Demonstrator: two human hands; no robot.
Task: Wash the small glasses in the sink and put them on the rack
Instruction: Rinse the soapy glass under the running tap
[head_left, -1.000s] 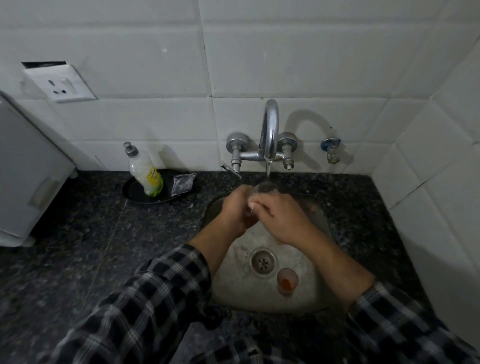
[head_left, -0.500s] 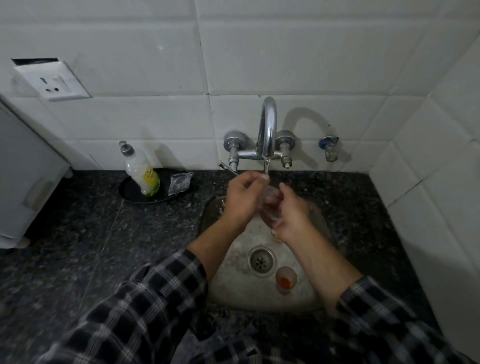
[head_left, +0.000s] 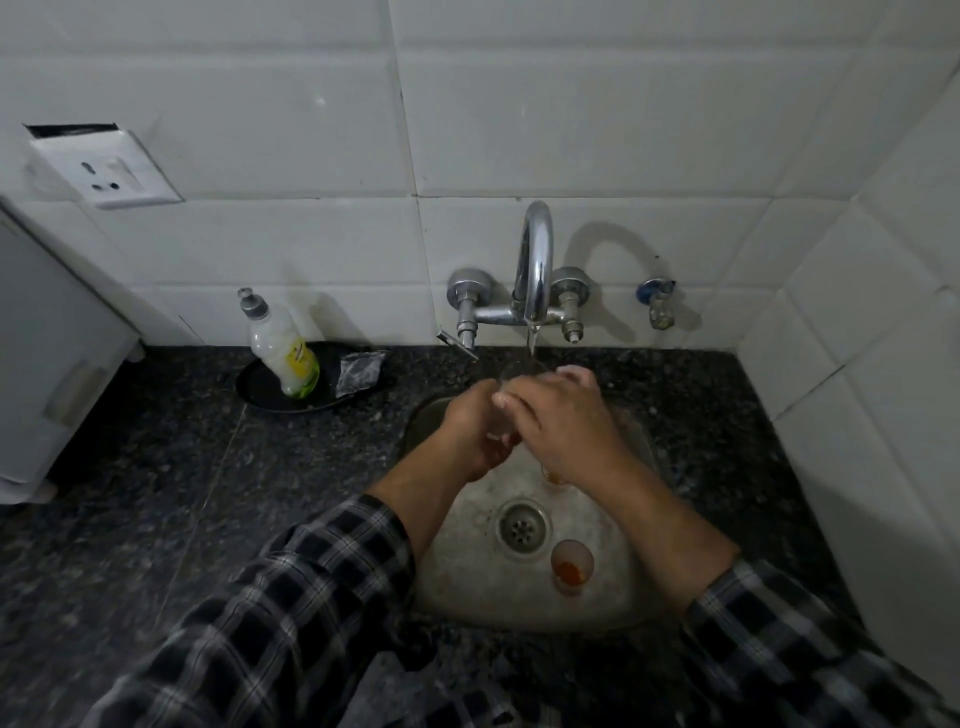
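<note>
1. Wall tiles (head_left: 571, 104): white, dk grout lines.
2. Countertop (head_left: 156, 493): black w/ fine grey speckle.
3. Sleeves (head_left: 291, 613), 2: black/white plaid check.
4. Sink (head_left: 467, 582): dull steel grey, brownish stains.
5. Tap (head_left: 535, 260): bright chrome.
6. Bottle (head_left: 285, 348): whitish body, yellow-green label, grey cap. Tray (head_left: 260, 392) under it: black.
7. Glass by drain (head_left: 570, 566): clear, orange-red residue at btm.
8. Glass under tap (head_left: 524, 371): clear, no tint seen.
9. Valve knob (head_left: 655, 287): blue. Socket (head_left: 109, 171): white.

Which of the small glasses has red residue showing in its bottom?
The small glass standing free beside the drain. The clear glass is held by the left hand and right hand under the tap.
</note>
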